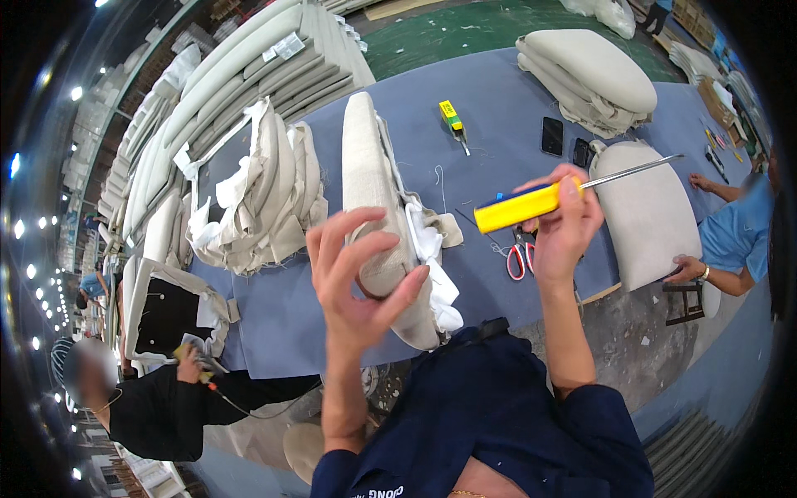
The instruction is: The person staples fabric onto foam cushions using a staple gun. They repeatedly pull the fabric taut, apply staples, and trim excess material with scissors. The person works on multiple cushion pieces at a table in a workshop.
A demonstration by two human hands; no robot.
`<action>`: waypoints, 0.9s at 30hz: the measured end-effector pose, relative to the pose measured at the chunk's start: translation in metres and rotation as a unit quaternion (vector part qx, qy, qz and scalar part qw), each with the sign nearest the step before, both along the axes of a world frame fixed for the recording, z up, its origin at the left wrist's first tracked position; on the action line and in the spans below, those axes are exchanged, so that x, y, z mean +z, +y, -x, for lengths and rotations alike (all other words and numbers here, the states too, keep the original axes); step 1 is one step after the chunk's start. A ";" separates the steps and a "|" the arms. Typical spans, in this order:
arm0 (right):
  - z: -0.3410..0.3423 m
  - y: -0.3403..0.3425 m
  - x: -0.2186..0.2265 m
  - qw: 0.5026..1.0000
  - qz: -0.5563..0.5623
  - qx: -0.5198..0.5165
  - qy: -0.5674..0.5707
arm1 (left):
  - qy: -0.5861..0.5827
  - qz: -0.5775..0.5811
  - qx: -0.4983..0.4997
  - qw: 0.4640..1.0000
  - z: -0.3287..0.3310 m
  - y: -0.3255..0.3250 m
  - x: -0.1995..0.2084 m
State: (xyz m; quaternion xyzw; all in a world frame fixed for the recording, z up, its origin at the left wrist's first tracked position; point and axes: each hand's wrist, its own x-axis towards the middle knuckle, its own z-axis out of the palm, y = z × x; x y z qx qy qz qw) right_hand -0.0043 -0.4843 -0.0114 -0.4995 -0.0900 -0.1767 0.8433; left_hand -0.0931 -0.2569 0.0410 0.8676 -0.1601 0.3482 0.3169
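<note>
In my right hand [567,228] is a screwdriver [519,207] with a thick yellow and blue handle, its long metal shaft pointing to the right. My fingers wrap round the handle, and the tool is raised over the table. My left hand [357,282] has its fingers spread and bent in front of a beige upholstered cushion [365,158]; whether they touch it I cannot tell. The cushion stands on its narrow side, with loose fabric and white padding [427,241] along its right side. Red-handled scissors [520,257] lie on the table below the screwdriver.
On the blue-grey table [490,91] lie a yellow-green cutter [452,118], a phone [551,136] and stacked cushions [589,75]. Unfinished covers [257,191] pile up at left. A co-worker in blue [735,232] handles a cushion at right; another in black [158,407] holds a tool at left.
</note>
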 end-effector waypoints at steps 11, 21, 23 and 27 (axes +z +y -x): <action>0.034 -0.018 -0.157 0.900 0.287 0.189 0.269 | 0.252 0.030 -0.226 0.941 -0.094 0.044 0.054; 0.027 -0.031 -0.308 0.706 0.673 0.152 0.160 | 0.147 -0.042 -0.072 0.986 -0.137 0.080 0.033; 0.016 -0.019 -0.319 0.650 0.711 0.183 0.196 | 0.168 -0.062 -0.095 0.979 -0.127 0.092 0.049; 0.021 -0.037 -0.345 0.687 0.642 0.222 0.256 | 0.176 -0.135 -0.108 0.969 -0.147 0.075 0.056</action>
